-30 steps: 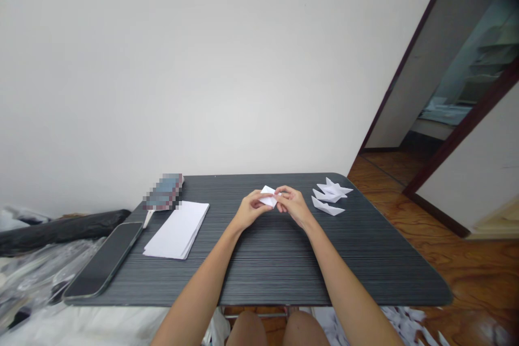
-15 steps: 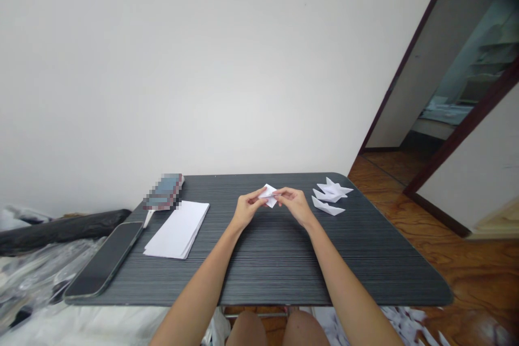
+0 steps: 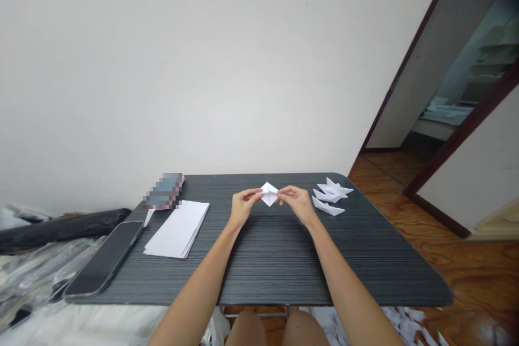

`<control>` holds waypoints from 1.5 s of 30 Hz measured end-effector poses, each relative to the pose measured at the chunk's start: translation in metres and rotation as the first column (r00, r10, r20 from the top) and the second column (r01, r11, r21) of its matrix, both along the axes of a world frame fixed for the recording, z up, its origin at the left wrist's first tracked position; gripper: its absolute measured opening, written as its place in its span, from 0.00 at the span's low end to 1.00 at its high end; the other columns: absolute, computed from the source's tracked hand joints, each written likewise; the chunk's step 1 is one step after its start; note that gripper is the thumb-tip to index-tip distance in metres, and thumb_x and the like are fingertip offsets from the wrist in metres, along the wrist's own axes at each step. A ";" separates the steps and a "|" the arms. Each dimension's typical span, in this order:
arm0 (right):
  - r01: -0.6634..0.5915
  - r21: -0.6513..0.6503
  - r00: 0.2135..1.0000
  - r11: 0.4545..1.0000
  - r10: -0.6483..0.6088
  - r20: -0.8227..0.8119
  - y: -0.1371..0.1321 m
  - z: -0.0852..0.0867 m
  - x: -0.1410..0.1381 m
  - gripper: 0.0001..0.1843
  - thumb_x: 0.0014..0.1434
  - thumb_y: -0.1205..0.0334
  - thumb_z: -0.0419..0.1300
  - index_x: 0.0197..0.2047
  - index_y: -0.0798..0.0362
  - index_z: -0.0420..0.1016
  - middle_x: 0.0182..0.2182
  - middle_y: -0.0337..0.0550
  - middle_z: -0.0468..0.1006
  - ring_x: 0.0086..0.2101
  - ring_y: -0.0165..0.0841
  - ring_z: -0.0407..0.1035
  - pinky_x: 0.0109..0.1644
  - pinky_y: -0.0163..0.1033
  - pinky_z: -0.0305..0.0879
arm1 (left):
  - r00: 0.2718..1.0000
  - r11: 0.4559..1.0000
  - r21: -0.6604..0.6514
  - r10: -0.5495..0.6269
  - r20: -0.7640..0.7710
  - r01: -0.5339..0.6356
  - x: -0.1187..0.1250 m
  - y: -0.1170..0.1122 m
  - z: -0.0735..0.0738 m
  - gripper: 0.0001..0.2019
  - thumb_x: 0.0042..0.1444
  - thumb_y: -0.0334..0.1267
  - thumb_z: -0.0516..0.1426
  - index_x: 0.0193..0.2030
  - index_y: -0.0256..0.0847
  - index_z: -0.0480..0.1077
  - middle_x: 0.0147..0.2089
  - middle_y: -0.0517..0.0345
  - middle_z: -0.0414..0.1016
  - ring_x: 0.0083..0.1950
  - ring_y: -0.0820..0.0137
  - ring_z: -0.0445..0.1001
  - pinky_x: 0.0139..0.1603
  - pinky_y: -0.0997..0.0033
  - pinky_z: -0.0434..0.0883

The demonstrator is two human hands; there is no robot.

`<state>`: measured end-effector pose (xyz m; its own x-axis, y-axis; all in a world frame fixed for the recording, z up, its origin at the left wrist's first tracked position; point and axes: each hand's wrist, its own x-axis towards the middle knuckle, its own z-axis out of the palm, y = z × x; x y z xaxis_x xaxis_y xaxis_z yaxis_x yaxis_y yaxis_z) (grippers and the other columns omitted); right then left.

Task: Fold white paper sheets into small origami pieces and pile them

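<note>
A small white folded paper (image 3: 268, 194), diamond-shaped with a crease across its middle, is held up between my two hands over the far half of the table. My left hand (image 3: 243, 204) pinches its left corner between thumb and fingers. On the opposite corner, my right hand (image 3: 297, 203) has a similar pinch. To the right of my right hand lie several folded white paper boats (image 3: 330, 192), a few overlapping and one (image 3: 327, 207) a little nearer to me.
The dark, ribbed table (image 3: 279, 265) stands against a white wall. On its left are a stack of white paper (image 3: 178, 230), a phone (image 3: 104, 259) at the edge and a blurred-out object (image 3: 164, 192). Paper pieces (image 3: 405, 324) lie on the floor at lower right.
My left hand has shifted slightly left, out to the paper's corner. More of the diamond now shows between my hands, with its middle crease visible.
</note>
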<state>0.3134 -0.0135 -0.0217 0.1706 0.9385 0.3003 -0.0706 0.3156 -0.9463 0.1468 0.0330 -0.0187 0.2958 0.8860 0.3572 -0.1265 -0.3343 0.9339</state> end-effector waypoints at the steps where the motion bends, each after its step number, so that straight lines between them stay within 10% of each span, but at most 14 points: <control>1: 0.006 -0.003 1.000 1.000 -0.006 0.005 0.000 0.000 0.000 0.07 0.41 0.63 0.62 0.25 0.57 0.70 0.20 0.40 0.73 0.20 0.27 0.65 0.29 0.36 0.61 | 1.000 1.000 -0.014 0.017 0.002 -0.017 0.000 0.000 0.000 0.11 0.41 0.39 0.59 0.32 0.34 0.73 0.29 0.53 0.75 0.29 0.69 0.72 0.34 0.69 0.70; 25: -0.034 0.017 0.992 0.999 0.032 0.124 0.000 -0.002 -0.011 0.08 0.40 0.60 0.62 0.26 0.56 0.74 0.26 0.41 0.73 0.23 0.27 0.63 0.25 0.33 0.59 | 0.982 0.976 0.182 -0.088 -0.164 0.118 0.004 -0.009 0.001 0.11 0.47 0.41 0.55 0.28 0.34 0.72 0.27 0.55 0.72 0.27 0.73 0.68 0.29 0.76 0.65; 36: 0.117 -0.089 0.991 0.989 -0.111 0.070 -0.001 0.000 -0.010 0.12 0.39 0.56 0.62 0.20 0.56 0.71 0.15 0.38 0.70 0.14 0.24 0.59 0.18 0.32 0.53 | 0.992 0.995 0.044 -0.090 -0.084 0.094 0.010 -0.011 -0.005 0.11 0.47 0.41 0.54 0.31 0.33 0.70 0.26 0.56 0.71 0.26 0.73 0.68 0.28 0.75 0.66; 45: -0.008 -0.095 1.000 0.995 0.008 0.001 -0.001 -0.003 -0.007 0.13 0.38 0.56 0.63 0.25 0.57 0.70 0.21 0.40 0.73 0.19 0.27 0.64 0.21 0.32 0.58 | 0.987 0.987 -0.016 -0.160 -0.013 0.160 0.011 -0.010 -0.007 0.10 0.49 0.40 0.53 0.31 0.33 0.65 0.23 0.59 0.70 0.20 0.75 0.68 0.24 0.75 0.67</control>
<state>0.3064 -0.0143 -0.0250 0.1627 0.9640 0.2102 -0.0713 0.2240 -0.9720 0.1579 0.0225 -0.0253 0.4393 0.8320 0.3387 -0.1637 -0.2965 0.9409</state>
